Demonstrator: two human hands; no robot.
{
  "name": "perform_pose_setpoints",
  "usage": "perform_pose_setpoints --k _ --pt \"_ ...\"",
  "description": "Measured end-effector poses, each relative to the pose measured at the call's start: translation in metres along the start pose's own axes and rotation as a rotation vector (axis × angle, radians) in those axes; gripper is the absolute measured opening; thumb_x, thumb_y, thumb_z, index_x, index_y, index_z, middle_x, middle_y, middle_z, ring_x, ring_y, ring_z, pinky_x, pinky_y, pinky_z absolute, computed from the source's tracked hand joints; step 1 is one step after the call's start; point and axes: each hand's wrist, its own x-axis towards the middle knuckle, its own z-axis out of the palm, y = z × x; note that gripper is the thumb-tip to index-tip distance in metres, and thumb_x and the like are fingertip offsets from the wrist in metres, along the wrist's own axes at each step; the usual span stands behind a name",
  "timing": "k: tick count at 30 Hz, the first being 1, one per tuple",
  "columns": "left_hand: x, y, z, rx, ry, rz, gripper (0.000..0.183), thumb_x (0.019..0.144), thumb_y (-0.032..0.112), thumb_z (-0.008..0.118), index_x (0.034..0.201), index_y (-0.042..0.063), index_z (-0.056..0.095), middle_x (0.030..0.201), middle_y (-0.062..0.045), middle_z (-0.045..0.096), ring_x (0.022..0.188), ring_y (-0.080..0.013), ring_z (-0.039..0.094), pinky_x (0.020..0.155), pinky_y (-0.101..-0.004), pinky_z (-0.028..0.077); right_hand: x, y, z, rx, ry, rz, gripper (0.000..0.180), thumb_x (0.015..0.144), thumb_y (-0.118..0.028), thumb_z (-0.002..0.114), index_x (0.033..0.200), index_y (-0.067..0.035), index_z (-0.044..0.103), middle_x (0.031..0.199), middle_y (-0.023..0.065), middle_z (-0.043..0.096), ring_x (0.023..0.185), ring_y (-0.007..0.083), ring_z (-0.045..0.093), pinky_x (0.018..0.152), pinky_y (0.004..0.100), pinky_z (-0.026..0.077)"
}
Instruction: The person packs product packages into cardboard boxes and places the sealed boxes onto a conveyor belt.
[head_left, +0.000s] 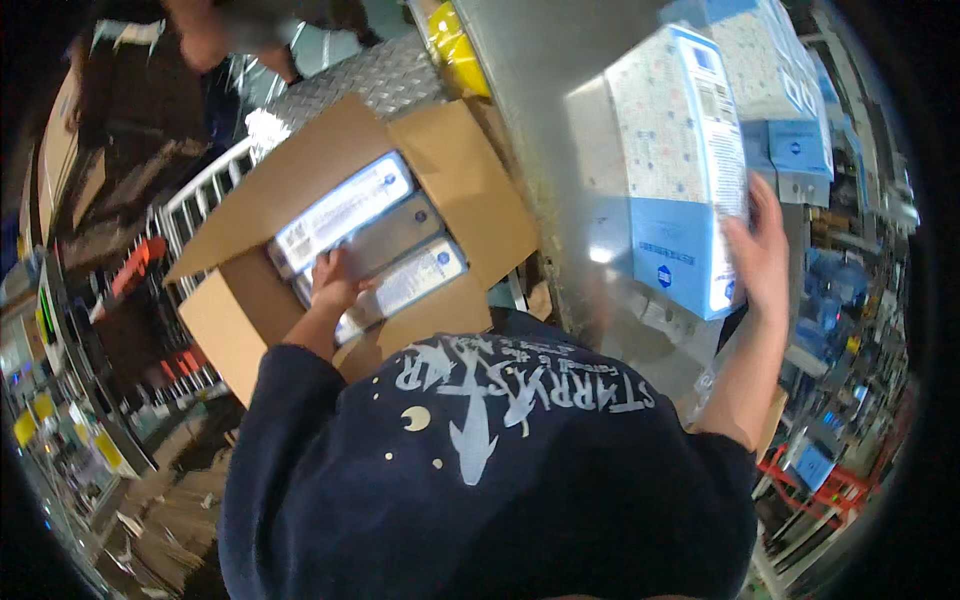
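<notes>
An open cardboard carton (465, 172) with raised flaps stands left of centre. Inside it several flat white-and-blue boxes (420, 277) stand side by side. My left hand (335, 281) reaches into the carton and touches the boxes; its grip is not clear. At the right, my right hand (759, 255) lies against the printed narrow side of a white-and-blue box (664, 165), which stands on a shiny metal surface. The thumb is on that side; the far fingers are partly hidden, so I cannot tell whether it grips the box.
More white-and-blue boxes (799, 146) are stacked behind, at the upper right. The metal table (517, 67) runs along the carton's right. A yellow object (457, 52) and a diamond-plate surface (367, 79) lie beyond the carton. Another person's limbs (199, 37) show at the upper left, near a white rack (210, 180).
</notes>
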Motion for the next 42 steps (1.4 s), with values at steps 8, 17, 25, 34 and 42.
perform_pose_setpoints --k 8,17,25,34,42 --pt "0.027 0.000 0.001 -0.725 -0.081 -0.226 0.054 0.059 0.009 0.073 0.106 -0.002 0.048 0.086 -0.015 0.060 0.074 -0.0230 0.059 0.068 -0.0342 0.048 0.127 -0.053 0.026 -0.472 -0.119 -0.013 0.076 0.068 -0.038 0.069 0.133 -0.019 0.037 0.134 0.0194 0.035 0.119 0.0366 0.039 0.096 0.0388 0.036" --pt "0.070 0.014 -0.032 -0.355 -0.191 -0.228 0.019 0.077 0.016 0.060 0.092 0.005 0.062 0.089 -0.011 0.064 0.085 -0.0298 0.060 0.076 -0.0358 0.047 0.218 0.079 -0.044 -0.948 0.364 0.153 0.058 0.070 -0.035 0.066 0.123 -0.023 0.047 0.124 0.0114 0.048 0.112 0.0315 0.046 0.089 0.0476 0.040" --pt "0.082 0.008 -0.022 -0.193 -0.086 0.001 0.020 0.079 0.021 0.056 0.084 0.003 0.062 0.083 -0.018 0.062 0.081 -0.0349 0.059 0.070 -0.0398 0.047 0.163 0.066 -0.066 -0.770 0.226 0.043 0.040 0.077 -0.028 0.060 0.115 -0.015 0.054 0.112 0.0128 0.056 0.102 0.0333 0.052 0.084 0.0408 0.044" --pt "0.104 0.025 -0.029 -0.154 -0.179 -0.386 0.063 0.072 0.051 0.058 0.100 -0.005 0.051 0.094 -0.026 0.059 0.090 -0.0395 0.057 0.077 -0.0445 0.044 0.268 0.146 -0.109 -1.291 0.342 0.335 0.051 0.084 -0.036 0.053 0.132 -0.024 0.039 0.135 0.0102 0.037 0.130 0.0319 0.025 0.097 0.0509 0.033" --pt "0.085 0.040 -0.088 0.141 -0.418 -0.272 0.052 0.074 0.050 0.062 0.092 0.002 0.058 0.095 -0.021 0.062 0.092 -0.0355 0.058 0.079 -0.0404 0.046 0.255 0.088 -0.088 -0.743 0.205 0.240 0.060 0.064 -0.036 0.063 0.115 -0.007 0.052 0.104 0.0198 0.060 0.098 0.0340 0.056 0.084 0.0400 0.044"
